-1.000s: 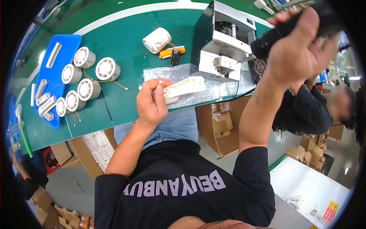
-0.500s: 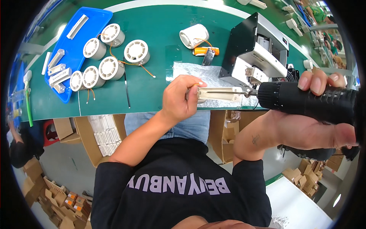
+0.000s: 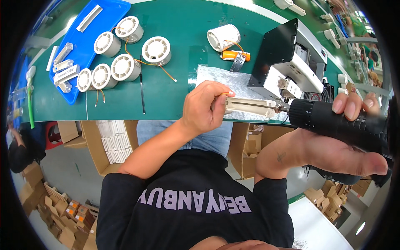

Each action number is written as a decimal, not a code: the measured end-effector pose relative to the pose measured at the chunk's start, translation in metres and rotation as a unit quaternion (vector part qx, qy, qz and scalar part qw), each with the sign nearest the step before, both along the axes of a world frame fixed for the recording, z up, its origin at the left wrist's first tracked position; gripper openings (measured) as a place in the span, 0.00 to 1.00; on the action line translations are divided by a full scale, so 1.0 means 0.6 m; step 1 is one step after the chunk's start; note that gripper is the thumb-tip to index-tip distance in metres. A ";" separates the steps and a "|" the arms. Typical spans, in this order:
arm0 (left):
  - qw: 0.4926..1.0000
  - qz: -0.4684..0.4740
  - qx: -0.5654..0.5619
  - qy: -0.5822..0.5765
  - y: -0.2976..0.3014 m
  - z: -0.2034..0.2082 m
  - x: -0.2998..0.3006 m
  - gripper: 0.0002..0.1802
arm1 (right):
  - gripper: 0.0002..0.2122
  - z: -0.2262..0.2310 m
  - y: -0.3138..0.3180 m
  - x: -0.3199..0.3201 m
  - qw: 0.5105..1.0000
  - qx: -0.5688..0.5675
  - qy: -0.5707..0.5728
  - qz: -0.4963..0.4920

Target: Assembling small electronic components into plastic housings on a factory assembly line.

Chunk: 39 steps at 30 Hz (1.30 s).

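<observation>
My left hand (image 3: 204, 106) is closed around one end of a long white plastic handle (image 3: 260, 112), its hollow side facing up. A thin orange wire (image 3: 227, 93) shows by its thumb. My right hand (image 3: 333, 146) grips a black electric screwdriver (image 3: 321, 113), held level from the right. The screwdriver's long bit (image 3: 252, 103) runs along inside the hollow handle toward my left fingers; its tip is out of sight. Beyond the hands lies a clear plastic sheet (image 3: 221, 77). Behind it a white round fan housing (image 3: 224, 38) rests on its side, near an orange cylinder (image 3: 241, 55).
A black and white machine (image 3: 287, 58) stands right, just behind the screwdriver. Several white round fan housings (image 3: 126, 67) with orange wires sit left. Beside them a blue tray (image 3: 89, 37) holds white plastic parts. Below the table edge are cardboard boxes (image 3: 93, 146), one with stacked white parts.
The whole view has shifted, so the table's things appear farther right. The handle and screwdriver bit now slope slightly down to the right. Both hands keep their hold.
</observation>
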<state>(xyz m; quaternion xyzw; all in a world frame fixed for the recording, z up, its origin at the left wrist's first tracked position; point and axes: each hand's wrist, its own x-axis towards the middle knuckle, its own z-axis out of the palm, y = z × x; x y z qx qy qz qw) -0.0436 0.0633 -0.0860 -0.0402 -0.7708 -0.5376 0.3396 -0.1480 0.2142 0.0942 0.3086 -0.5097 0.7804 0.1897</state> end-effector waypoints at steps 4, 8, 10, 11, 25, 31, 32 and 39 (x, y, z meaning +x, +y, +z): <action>1.000 0.003 0.001 -0.002 -0.001 -0.001 -0.001 0.04 | 0.44 0.000 -0.001 -0.006 1.000 -0.013 -0.001 0.003; 1.000 -0.008 0.008 -0.009 -0.004 0.001 -0.003 0.05 | 0.44 0.001 -0.012 0.000 0.997 0.025 0.007 -0.073; 1.000 -0.001 0.005 0.002 -0.004 0.000 -0.006 0.05 | 0.43 0.007 -0.015 0.004 0.997 0.011 0.012 -0.070; 1.000 0.002 0.001 0.013 -0.005 0.000 -0.007 0.06 | 0.42 0.011 -0.015 0.007 0.997 -0.004 0.018 -0.069; 0.999 0.018 0.032 0.026 0.004 -0.008 -0.009 0.04 | 0.30 0.087 0.080 -0.105 0.898 -0.008 0.272 -0.346; 1.000 0.025 0.015 0.001 0.002 0.000 -0.010 0.04 | 0.32 0.123 0.068 -0.054 0.956 0.112 0.045 -0.268; 1.000 0.012 0.017 0.000 0.002 0.002 -0.009 0.04 | 0.29 0.113 0.087 -0.086 0.991 0.060 0.015 -0.121; 0.999 0.033 0.018 -0.001 0.003 0.008 -0.007 0.03 | 0.15 0.040 0.012 -0.115 0.962 0.126 0.170 -0.172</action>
